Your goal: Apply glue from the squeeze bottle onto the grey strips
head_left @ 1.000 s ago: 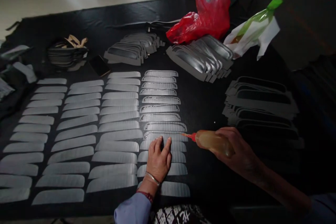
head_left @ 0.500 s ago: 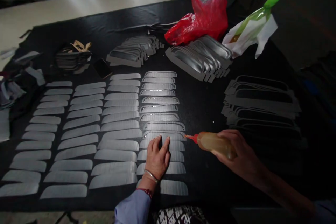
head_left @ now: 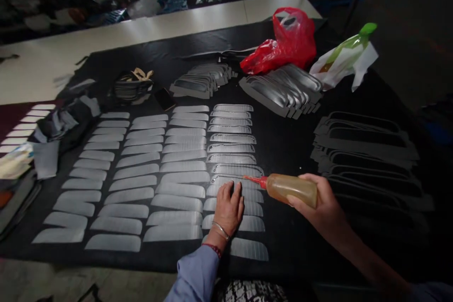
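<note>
My right hand (head_left: 323,200) is wrapped round a squeeze bottle (head_left: 288,188) of amber-brown liquid, held tilted nearly flat. Its thin red nozzle (head_left: 257,180) points left, the tip at the top edge of a grey strip in the rightmost column. A shiny bead of liquid runs along the edge of that strip and of several strips (head_left: 231,148) above it. My left hand (head_left: 228,207) lies on the same column just below the nozzle tip, fingers stretched out and slightly apart, covering parts of the strips. Plainer grey strips (head_left: 248,248) lie closer to me.
Three more columns of grey strips (head_left: 182,166) lie to the left on the black-covered table (head_left: 283,240). Stacked curved pieces (head_left: 283,87), a red plastic bag (head_left: 295,42) and a white-green bag (head_left: 348,59) are behind. Dark frame-shaped pieces (head_left: 368,146) lie right, a phone (head_left: 164,99) farther back.
The view has swung left and upward, so more of the left side shows. The nozzle tip has moved left along the strip's upper edge. My left hand stays on the strips.
</note>
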Tool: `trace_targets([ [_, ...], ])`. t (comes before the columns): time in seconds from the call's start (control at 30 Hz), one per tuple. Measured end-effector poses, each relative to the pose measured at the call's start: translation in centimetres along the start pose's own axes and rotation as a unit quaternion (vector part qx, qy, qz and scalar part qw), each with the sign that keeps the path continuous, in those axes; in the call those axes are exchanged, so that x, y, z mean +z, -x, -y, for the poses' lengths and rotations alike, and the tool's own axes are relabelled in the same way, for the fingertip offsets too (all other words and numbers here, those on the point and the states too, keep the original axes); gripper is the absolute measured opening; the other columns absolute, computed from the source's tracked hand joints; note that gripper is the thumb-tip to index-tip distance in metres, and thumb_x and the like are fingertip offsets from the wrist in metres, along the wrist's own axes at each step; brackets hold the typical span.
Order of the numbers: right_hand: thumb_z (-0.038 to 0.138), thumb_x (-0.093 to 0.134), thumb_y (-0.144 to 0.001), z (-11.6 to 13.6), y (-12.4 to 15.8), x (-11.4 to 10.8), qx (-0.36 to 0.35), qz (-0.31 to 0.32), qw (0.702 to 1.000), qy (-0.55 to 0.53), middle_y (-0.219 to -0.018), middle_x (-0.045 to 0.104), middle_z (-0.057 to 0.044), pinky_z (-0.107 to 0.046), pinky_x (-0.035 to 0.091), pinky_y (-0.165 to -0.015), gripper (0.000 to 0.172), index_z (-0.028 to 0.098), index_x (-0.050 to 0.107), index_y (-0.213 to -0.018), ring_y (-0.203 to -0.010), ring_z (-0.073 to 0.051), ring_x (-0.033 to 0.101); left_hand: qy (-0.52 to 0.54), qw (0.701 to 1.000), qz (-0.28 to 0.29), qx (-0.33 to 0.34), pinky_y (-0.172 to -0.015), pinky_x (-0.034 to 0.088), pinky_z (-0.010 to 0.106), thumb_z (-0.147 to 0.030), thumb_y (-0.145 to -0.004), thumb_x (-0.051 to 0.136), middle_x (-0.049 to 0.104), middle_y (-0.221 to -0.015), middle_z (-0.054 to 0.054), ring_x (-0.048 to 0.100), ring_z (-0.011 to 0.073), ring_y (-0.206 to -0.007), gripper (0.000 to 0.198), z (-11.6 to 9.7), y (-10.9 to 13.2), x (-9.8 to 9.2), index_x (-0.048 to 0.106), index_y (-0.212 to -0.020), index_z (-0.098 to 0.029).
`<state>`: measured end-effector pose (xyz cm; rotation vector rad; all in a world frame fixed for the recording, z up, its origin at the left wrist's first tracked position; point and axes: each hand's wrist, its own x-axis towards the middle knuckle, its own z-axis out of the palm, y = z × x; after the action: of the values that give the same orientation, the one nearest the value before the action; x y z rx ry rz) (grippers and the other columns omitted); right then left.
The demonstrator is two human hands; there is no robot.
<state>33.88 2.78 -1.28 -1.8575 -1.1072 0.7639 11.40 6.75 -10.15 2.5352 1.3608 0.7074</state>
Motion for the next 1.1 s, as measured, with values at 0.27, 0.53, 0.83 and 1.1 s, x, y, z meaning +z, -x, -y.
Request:
trace_targets([
  [0.27,0.044,0.066,-0.068,1.9,2.2,2.0,-0.042,-0.024,0.998,0.038,-0.096,0.058,-0.004,-0.029,0.054,-0.065,0.044,0.024,0.048,-0.102,-0.079,-0.018,0.062,0.025,1.000,-0.005,-0.015,-0.092,0.044,0.049,-0.017,-0.086,0.041,0.049,-0.117,0.017,0.046,0.0275,-0.111,0.037,0.2,2.8,-1.8,0.044,-0.123,-0.011],
  [0.53,0.042,0.063,-0.070,2.0,2.7,7.3,-0.145,-0.006,0.982,0.121,-0.100,0.057,-0.006,-0.039,0.051,-0.078,0.042,0.023,0.047,-0.105,-0.088,-0.022,0.059,-0.008,0.997,0.070,-0.012,-0.099,0.038,0.050,-0.027,-0.085,0.047,0.042,-0.134,0.019,0.037,0.0318,-0.126,0.047,1.5,5.2,-1.5,0.040,-0.129,-0.011],
  [0.83,0.035,0.061,-0.075,3.1,1.4,9.0,-0.257,0.074,0.950,0.160,-0.098,0.053,-0.005,-0.039,0.050,-0.079,0.037,0.024,0.044,-0.106,-0.091,-0.022,0.058,0.000,0.997,0.065,-0.033,-0.103,0.034,0.046,-0.034,-0.088,0.045,0.044,-0.134,0.017,0.033,0.0283,-0.129,0.047,1.2,5.7,-1.2,0.040,-0.130,-0.012],
  [1.1,0.034,0.061,-0.075,3.6,1.2,9.2,-0.270,0.109,0.942,0.167,-0.097,0.053,-0.006,-0.037,0.052,-0.077,0.037,0.022,0.045,-0.106,-0.089,-0.021,0.058,0.017,0.996,0.086,-0.033,-0.101,0.036,0.045,-0.033,-0.085,0.050,0.049,-0.128,0.017,0.040,0.0288,-0.124,0.047,1.3,5.5,-1.6,0.044,-0.127,-0.012],
])
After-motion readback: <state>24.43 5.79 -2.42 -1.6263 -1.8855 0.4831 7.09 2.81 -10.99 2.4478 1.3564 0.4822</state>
